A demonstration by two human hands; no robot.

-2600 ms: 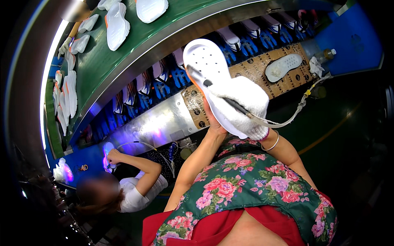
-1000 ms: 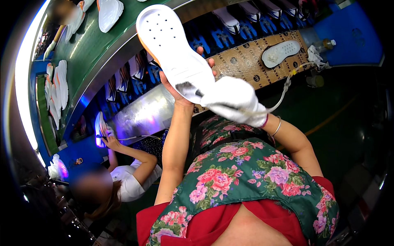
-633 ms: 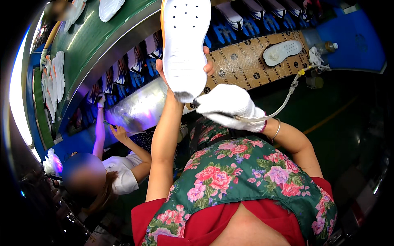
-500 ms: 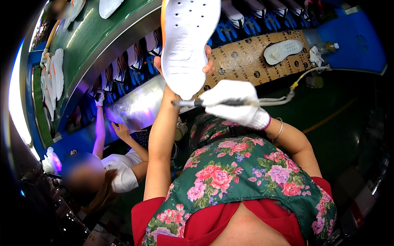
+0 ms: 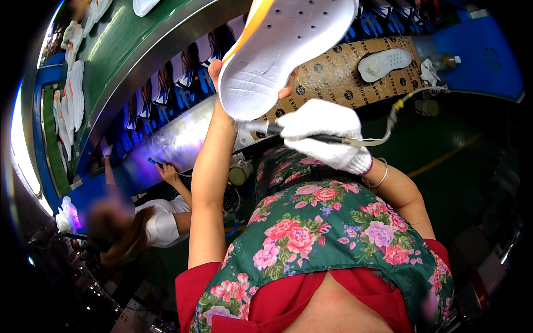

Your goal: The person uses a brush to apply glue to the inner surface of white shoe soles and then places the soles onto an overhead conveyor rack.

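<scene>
My bare left hand (image 5: pixel 216 74) grips a white shoe sole (image 5: pixel 277 55) with an orange side stripe, held up with its inner face showing. Small holes dot the upper part of that face, and cross lines mark the heel. Most of my left palm is hidden behind the sole. In my white-gloved right hand (image 5: pixel 325 136) is a slim dark-handled brush (image 5: pixel 272 129), with a pale hose running off its back end. The brush's tip is at the heel's lower rim; whether it touches is hard to tell.
On the printed brown cardboard (image 5: pixel 338 69) lies another white sole (image 5: pixel 386 65). A clear bottle (image 5: pixel 444 62) stands at the bench's blue right end. Shoe uppers (image 5: pixel 180 69) line a rack behind the metal ledge. A co-worker (image 5: pixel 166 222) sits at the left, near more soles (image 5: pixel 71 105).
The sole has tilted, its top swinging right, so the orange stripe shows more. My right hand has shifted slightly with the brush, its tip now by the heel rim. The co-worker has leaned lower.
</scene>
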